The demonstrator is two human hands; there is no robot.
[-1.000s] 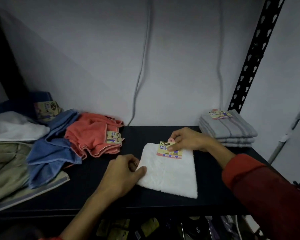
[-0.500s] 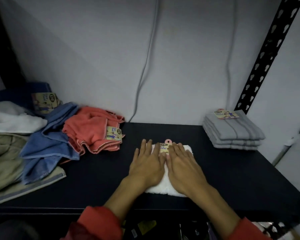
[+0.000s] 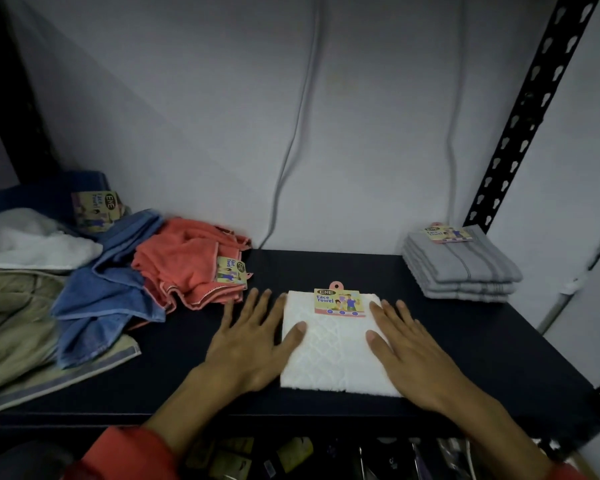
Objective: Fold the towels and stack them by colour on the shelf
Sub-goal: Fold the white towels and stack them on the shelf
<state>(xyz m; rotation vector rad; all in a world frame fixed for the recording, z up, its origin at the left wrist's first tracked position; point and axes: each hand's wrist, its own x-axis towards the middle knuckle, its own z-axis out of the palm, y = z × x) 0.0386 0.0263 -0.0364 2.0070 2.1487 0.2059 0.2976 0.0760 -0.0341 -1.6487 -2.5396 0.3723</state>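
Half a second ago both hands lay flat and close together on top of the white towel (image 3: 336,348), covering most of it; now they have slid apart to its two sides, so the folded square shows almost whole on the dark shelf (image 3: 465,341). The left hand (image 3: 253,344) lies flat with fingers spread, mostly on the shelf just left of the towel, its thumb resting over the towel's left edge; the right hand (image 3: 413,348) lies flat over the right edge, fingers straight and slightly fanned, thumb on the cloth. Neither hand pinches anything — this reads as a smoothing stroke just ended, which would mean the fold on this towel is done and it is ready to be moved to a place of its own. Its card label (image 3: 340,302), at the far edge, reads "ENE Face Towel" under a pink hanging tab. At the far right a neat grey stack (image 3: 461,268) carries the same kind of card on top, its print too small to read. To the left lie the unfolded ones — a coral towel (image 3: 184,268) with an "ENE Face Towel" card turned sideways, a blue towel (image 3: 104,299), an olive towel (image 3: 11,323) and another white one, so most of the job remains.
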